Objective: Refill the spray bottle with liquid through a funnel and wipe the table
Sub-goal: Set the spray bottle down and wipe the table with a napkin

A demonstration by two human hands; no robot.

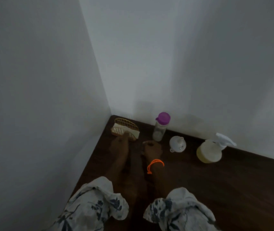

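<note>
A round spray bottle (209, 151) with yellowish liquid and a white trigger head stands at the right of the dark wooden table (216, 189). A white funnel (177, 144) lies on its side left of it. A clear bottle with a purple cap (160, 126) stands near the back wall. In the corner a gold wire holder (124, 130) holds white napkins. My left hand (120, 144) reaches to the holder, fingertips on a napkin. My right hand (151, 150), orange band on the wrist, rests curled on the table beside it; whether it holds anything is unclear.
White walls close off the table at the back and the left, meeting in a corner behind the napkin holder. The table's left edge runs diagonally toward me. My floral sleeves fill the bottom of the view.
</note>
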